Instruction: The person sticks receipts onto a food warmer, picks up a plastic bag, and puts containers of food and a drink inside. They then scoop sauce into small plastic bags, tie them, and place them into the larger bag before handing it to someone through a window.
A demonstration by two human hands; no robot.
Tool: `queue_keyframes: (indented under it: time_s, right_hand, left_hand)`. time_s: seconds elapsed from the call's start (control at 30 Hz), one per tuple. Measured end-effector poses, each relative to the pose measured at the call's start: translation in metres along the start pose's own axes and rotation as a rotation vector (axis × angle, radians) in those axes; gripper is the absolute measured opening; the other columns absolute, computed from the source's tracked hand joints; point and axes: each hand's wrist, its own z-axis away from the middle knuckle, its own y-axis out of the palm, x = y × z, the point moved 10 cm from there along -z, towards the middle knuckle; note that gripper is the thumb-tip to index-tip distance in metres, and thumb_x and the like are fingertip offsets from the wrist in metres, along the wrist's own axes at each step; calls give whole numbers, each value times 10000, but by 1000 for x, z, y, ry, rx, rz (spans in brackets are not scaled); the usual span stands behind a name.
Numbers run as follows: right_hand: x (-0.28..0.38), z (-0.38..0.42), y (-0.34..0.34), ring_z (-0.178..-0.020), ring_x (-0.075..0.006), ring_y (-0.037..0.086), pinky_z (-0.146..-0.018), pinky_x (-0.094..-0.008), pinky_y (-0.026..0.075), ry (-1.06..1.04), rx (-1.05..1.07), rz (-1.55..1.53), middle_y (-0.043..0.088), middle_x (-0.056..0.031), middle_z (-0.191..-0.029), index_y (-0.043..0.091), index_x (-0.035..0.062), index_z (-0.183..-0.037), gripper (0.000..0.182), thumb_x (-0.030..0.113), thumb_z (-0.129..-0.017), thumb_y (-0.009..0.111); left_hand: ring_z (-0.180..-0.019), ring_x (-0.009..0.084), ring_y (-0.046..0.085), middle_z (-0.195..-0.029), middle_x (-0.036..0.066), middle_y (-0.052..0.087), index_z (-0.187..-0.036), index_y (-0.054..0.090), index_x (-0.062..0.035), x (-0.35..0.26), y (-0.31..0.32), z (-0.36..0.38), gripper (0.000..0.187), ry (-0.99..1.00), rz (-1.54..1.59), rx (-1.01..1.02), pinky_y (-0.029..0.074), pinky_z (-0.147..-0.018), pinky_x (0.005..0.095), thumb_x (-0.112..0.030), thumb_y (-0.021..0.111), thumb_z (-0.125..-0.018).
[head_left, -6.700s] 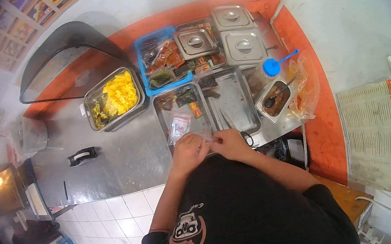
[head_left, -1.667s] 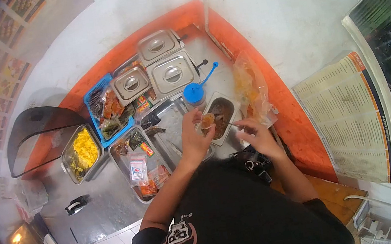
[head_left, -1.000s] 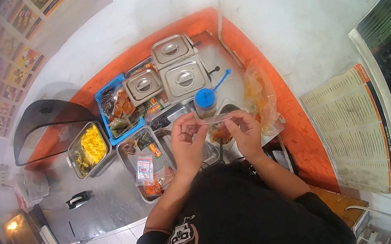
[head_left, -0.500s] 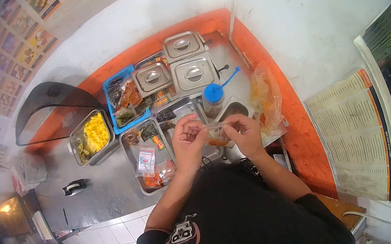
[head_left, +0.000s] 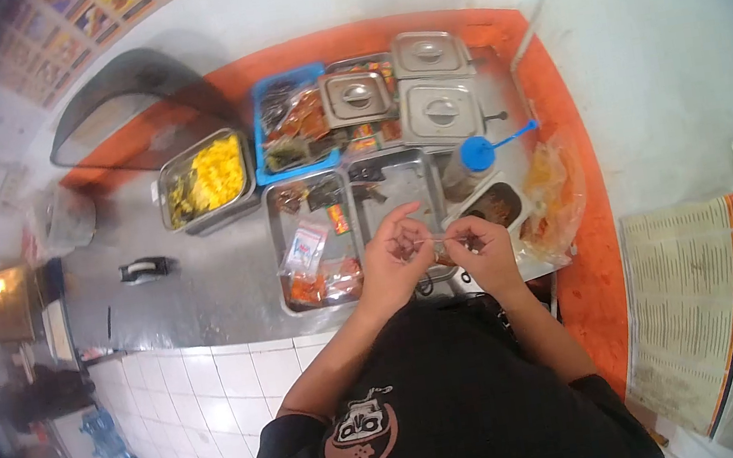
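Note:
My left hand (head_left: 401, 252) and my right hand (head_left: 482, 250) are close together over the near edge of the steel trays. Thumb and forefinger of each pinch the top edge of what looks like a small clear plastic bag (head_left: 439, 240), drawn taut between them. Something reddish shows below it, mostly hidden by the fingers. Beyond my left hand is a steel tray (head_left: 421, 165) with a few dark packets. A steel container of dark brown food (head_left: 499, 204) sits just past my right hand.
Left of the hands, a steel tray (head_left: 277, 241) holds several sachets. A blue-capped bottle (head_left: 476, 154), lidded steel pans (head_left: 441, 113), a blue basket (head_left: 258, 136) and an orange-tinted plastic bag (head_left: 558, 193) stand behind. Farther left are a pan of yellow food (head_left: 218, 173) and a black-and-silver object (head_left: 145, 268).
My view has turned, so the counter and trays appear farther right and the hands slightly lower right. Both hands keep their pinch; the reddish contents between them show less.

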Motion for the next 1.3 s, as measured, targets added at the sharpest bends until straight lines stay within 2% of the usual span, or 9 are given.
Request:
queue_keyframes:
  time_s: [0.33, 0.43, 0.5, 0.6, 0.8, 0.93, 0.97, 1.27, 1.3]
  right_hand:
    - [-37, 1, 70, -676, -89, 571, -640, -252, 465, 72, 253, 170, 654, -44, -758, 656, -6, -873, 108, 65, -796, 680]
    - [-41, -7, 75, -708, -99, 546, -671, -251, 447, 86, 214, 170, 616, -8, -759, 656, 12, -854, 72, 35, -790, 680]
    - [-40, -12, 80, -648, -182, 549, -633, -304, 468, -57, 227, 318, 630, -66, -803, 653, 29, -910, 163, 78, -762, 703]
    - [-30, -11, 84, -682, -207, 540, -647, -324, 471, -118, 209, 306, 615, -78, -869, 640, 41, -999, 270, 92, -747, 720]
    - [-68, -4, 78, -772, -193, 579, -698, -316, 485, 26, 174, 237, 623, -90, -948, 631, 52, -1050, 318, 79, -743, 707]
    - [-79, 8, 77, -753, -193, 634, -712, -331, 510, 217, 191, 222, 685, -87, -873, 692, 58, -933, 185, 164, -781, 686]
    - [-60, 9, 81, -769, -196, 644, -720, -337, 511, 30, 219, 199, 684, -94, -837, 692, 54, -929, 200, 196, -789, 681]
    - [-25, 8, 51, -778, -135, 631, -723, -292, 496, -35, 63, -58, 678, -85, -836, 681, 16, -951, 239, 229, -842, 696]
    - [-28, 8, 45, -777, -129, 631, -724, -288, 496, -39, 57, -27, 682, -81, -840, 683, 11, -963, 251, 231, -842, 698]
  left_hand:
    - [-864, 75, 547, -918, 12, 602, -1289, 515, -38, 24, -81, 36, 471, 8, -164, -98, 445, -719, 232, 7, 662, -844]
    - [-885, 145, 574, -940, 36, 634, -1212, 579, -43, 30, -156, 44, 423, 30, -573, -344, 457, -746, 291, -18, 683, -803]
    - [-895, 243, 589, -972, 68, 659, -1069, 649, -49, 48, -159, 37, 319, 208, -1369, -129, 462, -778, 378, -51, 679, -751]
    - [-892, 316, 578, -976, 91, 667, -958, 677, -69, 83, -158, 31, 230, 145, -1564, 46, 455, -806, 449, -81, 652, -729]
    - [-913, 308, 607, -915, 113, 668, -946, 685, -86, 85, -169, 21, 189, 93, -1538, 122, 466, -837, 436, -113, 620, -771]
    - [-655, 315, 596, -701, 172, 599, -686, 654, -9, 28, -168, 28, 165, 0, -1255, -144, 438, -594, 413, -137, 758, -697]
    - [-641, 279, 595, -672, 149, 604, -681, 668, -11, 21, -168, 31, 142, -22, -1185, -184, 441, -597, 377, -106, 774, -686]
    - [-672, 189, 603, -735, 119, 645, -781, 615, 41, 0, -50, 14, 83, 96, -580, 24, 471, -609, 317, -5, 684, -793]
    - [-807, 241, 618, -882, 145, 668, -903, 667, -2, -9, -35, 11, 209, 17, -674, 95, 474, -747, 350, -177, 722, -803]
